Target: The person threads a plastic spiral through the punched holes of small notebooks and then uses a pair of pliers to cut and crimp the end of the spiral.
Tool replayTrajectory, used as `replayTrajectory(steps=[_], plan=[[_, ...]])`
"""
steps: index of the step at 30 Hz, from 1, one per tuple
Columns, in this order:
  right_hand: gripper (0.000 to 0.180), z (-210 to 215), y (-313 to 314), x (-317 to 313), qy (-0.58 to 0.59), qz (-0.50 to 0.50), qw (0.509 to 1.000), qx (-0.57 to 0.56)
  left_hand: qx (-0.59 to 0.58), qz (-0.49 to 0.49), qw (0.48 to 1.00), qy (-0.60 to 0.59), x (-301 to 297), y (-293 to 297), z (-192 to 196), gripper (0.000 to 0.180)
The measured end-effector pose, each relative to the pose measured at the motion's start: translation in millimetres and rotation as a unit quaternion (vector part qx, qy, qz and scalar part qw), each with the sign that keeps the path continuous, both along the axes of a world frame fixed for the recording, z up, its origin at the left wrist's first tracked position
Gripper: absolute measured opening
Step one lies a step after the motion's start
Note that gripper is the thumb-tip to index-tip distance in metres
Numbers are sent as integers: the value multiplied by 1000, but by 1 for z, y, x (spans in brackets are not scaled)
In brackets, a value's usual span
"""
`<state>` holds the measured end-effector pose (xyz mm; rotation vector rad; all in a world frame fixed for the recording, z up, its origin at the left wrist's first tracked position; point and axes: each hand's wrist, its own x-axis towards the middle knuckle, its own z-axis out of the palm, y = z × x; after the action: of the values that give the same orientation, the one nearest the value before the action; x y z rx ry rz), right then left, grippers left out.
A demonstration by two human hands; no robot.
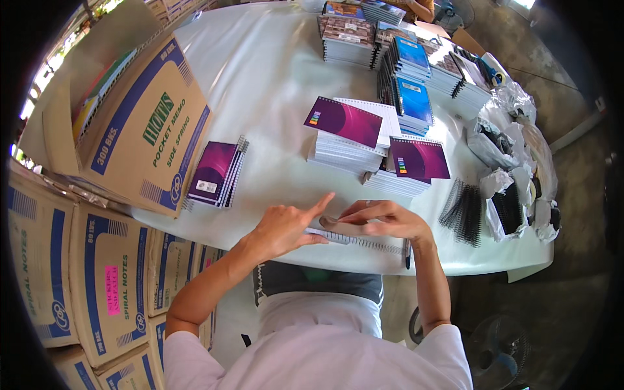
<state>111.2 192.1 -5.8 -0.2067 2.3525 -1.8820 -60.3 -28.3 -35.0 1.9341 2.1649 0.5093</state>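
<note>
Near the table's front edge lies a small notebook with a wire coil running along its edge and sticking out to the right. My left hand grips its left end, thumb along the near side and index finger stretched out above. Over the notebook, my right hand has its fingers bent together around a brownish, rounded piece; whether this is a held thing or a covering on the thumb I cannot make out. A dark, pen-like stick is beside my right wrist.
Purple-covered notebooks lie left, next to a large carton. Ahead stand stacks of pages with purple covers. Loose black coils and plastic-wrapped coils lie right. Blue notebooks stand farther back; cartons fill the lower left.
</note>
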Motion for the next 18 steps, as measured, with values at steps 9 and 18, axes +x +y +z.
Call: replayTrajectory(steps=[9,18], plan=[[52,-2,-9,-7,-5,-26,996,-80,6,55,996,-65,-4,-3,10,98],[60,15,-15,-19,-44,-37,997,54,111,85,961,-240,-2,-10,-5,106]])
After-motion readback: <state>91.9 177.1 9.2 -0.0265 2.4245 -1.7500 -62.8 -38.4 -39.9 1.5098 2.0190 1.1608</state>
